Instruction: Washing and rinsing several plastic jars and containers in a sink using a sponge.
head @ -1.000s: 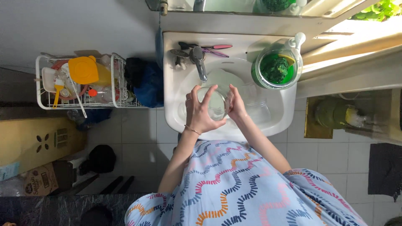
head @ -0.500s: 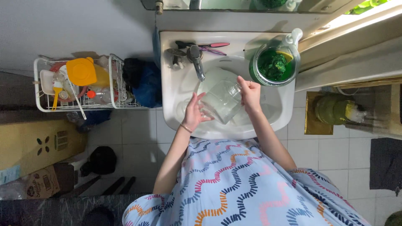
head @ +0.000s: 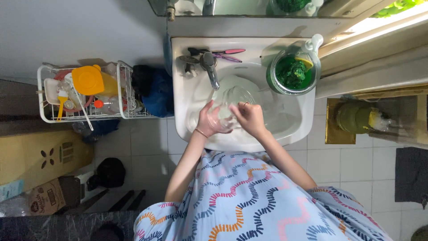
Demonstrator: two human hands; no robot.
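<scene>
left hand [head: 210, 121]: wrapped around the side of a clear glass jar [head: 232, 101], gripping it
right hand [head: 248, 118]: on the jar's near rim, fingers curled over it, gripping
jar place: inside the white sink [head: 187, 102] basin, just below the tap [head: 209, 67], mouth facing up
sink back edge: tap, scissors with pink handles [head: 227, 52]
sink back right corner: green glass jar [head: 292, 71] with sponge-like stuff inside
left of sink: white wire rack [head: 84, 91] with orange lid [head: 88, 79] on top, dark blue cloth [head: 154, 89] between rack and sink
</scene>
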